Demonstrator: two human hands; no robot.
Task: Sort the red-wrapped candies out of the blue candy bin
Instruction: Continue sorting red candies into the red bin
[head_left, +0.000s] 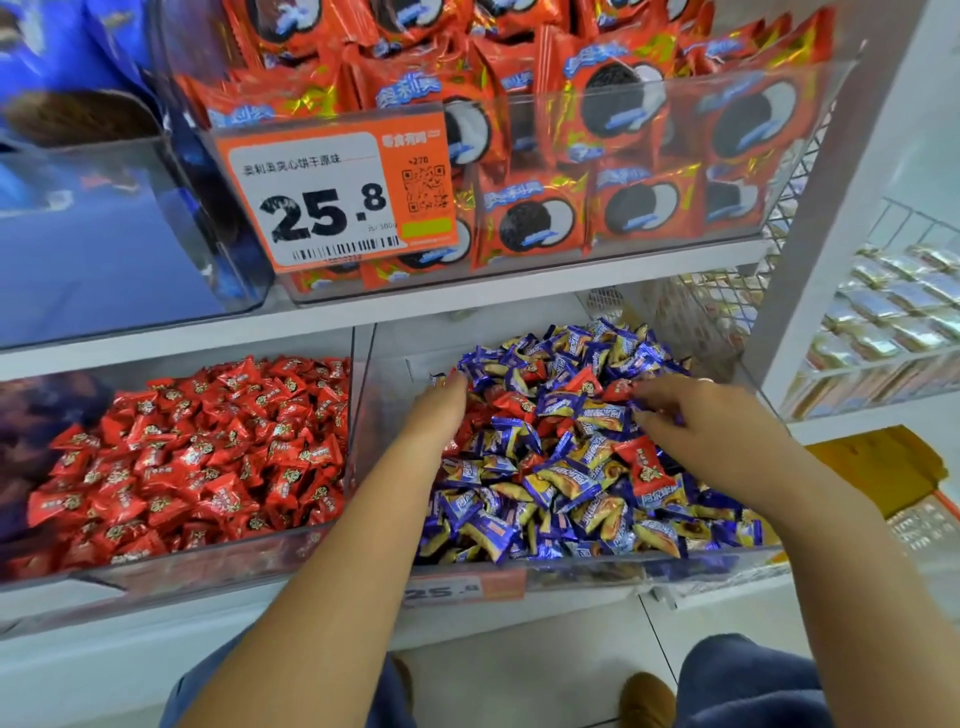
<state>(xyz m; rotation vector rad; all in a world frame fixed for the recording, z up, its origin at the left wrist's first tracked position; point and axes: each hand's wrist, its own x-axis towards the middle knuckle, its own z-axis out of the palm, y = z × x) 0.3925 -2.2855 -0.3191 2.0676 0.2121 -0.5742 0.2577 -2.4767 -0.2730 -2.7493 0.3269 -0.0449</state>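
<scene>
Candy wrappers (566, 467) looking glossy, crinkled foil-plastic; bin (363, 374) showing clear smooth plastic; price tag (332, 197) reading matt paper.

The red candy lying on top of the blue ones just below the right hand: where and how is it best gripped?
Probably by a thumb-and-finger pinch across the puffed middle of the red candy, coming straight down from above. It lies face up on top of the pile in the blue bin, nothing covering it, and the right hand is nearest.
</scene>
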